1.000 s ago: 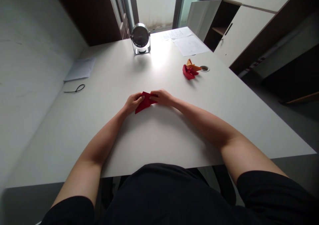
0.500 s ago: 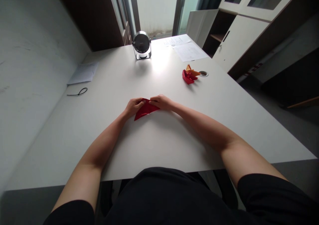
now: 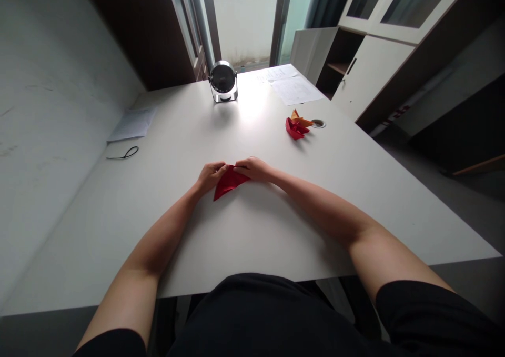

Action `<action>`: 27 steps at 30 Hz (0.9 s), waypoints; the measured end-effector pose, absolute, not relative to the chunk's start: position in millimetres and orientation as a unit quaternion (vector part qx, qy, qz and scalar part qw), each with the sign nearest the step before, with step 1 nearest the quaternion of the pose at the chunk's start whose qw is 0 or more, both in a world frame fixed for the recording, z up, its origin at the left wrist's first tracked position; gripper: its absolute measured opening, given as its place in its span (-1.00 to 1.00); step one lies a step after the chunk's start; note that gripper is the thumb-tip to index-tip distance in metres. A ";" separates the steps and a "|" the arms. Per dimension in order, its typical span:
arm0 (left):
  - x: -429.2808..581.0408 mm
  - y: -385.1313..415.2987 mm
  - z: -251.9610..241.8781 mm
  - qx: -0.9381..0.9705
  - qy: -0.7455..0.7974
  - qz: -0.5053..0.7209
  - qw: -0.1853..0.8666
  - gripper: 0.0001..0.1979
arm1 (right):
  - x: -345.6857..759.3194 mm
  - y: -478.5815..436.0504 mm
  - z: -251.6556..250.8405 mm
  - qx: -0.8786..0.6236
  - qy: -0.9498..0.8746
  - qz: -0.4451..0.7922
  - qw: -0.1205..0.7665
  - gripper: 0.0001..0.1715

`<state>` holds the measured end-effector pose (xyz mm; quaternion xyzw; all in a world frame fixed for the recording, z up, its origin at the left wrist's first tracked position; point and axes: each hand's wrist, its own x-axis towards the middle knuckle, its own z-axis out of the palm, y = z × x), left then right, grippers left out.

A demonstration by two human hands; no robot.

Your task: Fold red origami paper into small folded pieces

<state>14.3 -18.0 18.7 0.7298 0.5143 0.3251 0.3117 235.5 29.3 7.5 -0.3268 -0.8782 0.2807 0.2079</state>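
Note:
A folded sheet of red paper [image 3: 229, 184], roughly triangular, is held between both hands just above or on the white table [image 3: 252, 236]; I cannot tell which. My left hand [image 3: 211, 176] pinches its upper left edge with thumb and fingers. On the upper right edge, my right hand [image 3: 254, 168] grips the paper, its thumb lying over the front. One corner points down toward the table's near side. Part of the paper is covered by my fingers.
Red folded paper [image 3: 295, 130] and orange folded paper [image 3: 303, 120] sit together by a round cable hole [image 3: 319, 124]. A round silver-framed device [image 3: 223, 80] stands at the back. Printed sheets [image 3: 295, 90], white papers [image 3: 132, 124] and a black cable tie [image 3: 125, 153] lie farther out.
The whole scene sits slightly lower in view as the head has tilted. Both hands keep their grip on the red paper, with only a small shift of the fingers.

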 end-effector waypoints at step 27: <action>5.8 -6.9 9.9 0.646 0.551 0.429 0.307 -0.61 | 245.4 37.7 12.7 -0.326 -0.708 0.523 0.345 -0.50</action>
